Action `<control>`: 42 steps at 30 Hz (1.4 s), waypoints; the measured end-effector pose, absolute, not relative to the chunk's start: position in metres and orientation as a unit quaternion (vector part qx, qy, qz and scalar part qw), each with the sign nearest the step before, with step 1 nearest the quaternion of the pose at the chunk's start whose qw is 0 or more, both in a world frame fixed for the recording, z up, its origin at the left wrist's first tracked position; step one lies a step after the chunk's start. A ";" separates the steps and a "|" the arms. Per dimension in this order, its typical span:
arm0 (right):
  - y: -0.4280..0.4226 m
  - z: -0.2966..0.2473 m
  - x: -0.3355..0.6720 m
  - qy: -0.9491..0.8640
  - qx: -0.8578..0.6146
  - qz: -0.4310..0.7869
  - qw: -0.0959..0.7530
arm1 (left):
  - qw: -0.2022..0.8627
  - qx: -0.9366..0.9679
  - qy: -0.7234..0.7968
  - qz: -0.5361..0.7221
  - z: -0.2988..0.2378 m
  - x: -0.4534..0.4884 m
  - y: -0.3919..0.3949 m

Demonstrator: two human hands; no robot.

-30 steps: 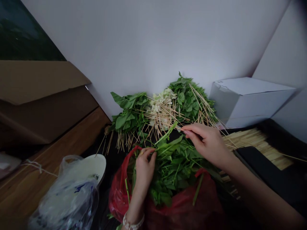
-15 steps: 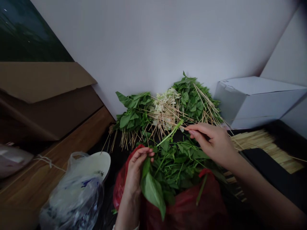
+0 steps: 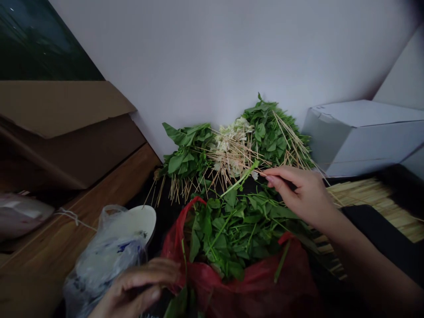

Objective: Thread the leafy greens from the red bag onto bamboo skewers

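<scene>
A red plastic bag full of leafy greens lies open in front of me. My right hand hovers over the greens and pinches a thin bamboo skewer near a green stem. My left hand is low at the bag's left edge, fingers curled around a leafy sprig that hangs below the frame. Against the wall lies a pile of skewered greens with pale flowers in the middle.
A clear plastic bag over a white dish sits to the left. A cardboard box rests on the wooden surface. A white box stands right. Loose bamboo skewers lie on the dark mat.
My left hand has drawn a leafy sprig out of the bag and moved down to the lower left. My right hand has stayed in place with the skewer.
</scene>
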State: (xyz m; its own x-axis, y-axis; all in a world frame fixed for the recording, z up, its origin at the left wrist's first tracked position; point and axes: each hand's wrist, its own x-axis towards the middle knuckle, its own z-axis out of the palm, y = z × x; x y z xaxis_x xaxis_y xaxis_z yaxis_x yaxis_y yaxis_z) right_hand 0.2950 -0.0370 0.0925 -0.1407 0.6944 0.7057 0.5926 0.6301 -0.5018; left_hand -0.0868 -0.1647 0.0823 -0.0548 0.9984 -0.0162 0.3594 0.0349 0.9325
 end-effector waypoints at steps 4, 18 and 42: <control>-0.036 0.088 0.293 -0.761 -0.418 0.066 0.492 | 0.257 0.612 0.648 0.373 0.071 -0.033 -0.106; -0.032 0.085 0.281 -0.713 -0.347 0.424 0.439 | 0.417 0.465 0.536 0.568 0.038 0.012 -0.079; -0.060 0.076 0.250 -0.886 -0.190 0.372 0.201 | 0.609 0.507 0.402 0.458 0.045 0.048 -0.087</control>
State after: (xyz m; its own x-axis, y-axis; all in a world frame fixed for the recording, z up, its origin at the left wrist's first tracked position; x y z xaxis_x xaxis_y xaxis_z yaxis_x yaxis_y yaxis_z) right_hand 0.2497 -0.0602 0.0755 -0.8469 0.4868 0.2141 0.1879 0.6506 -0.7358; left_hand 0.0482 -0.0866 0.0446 0.2576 0.9659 -0.0264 -0.1495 0.0668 0.9865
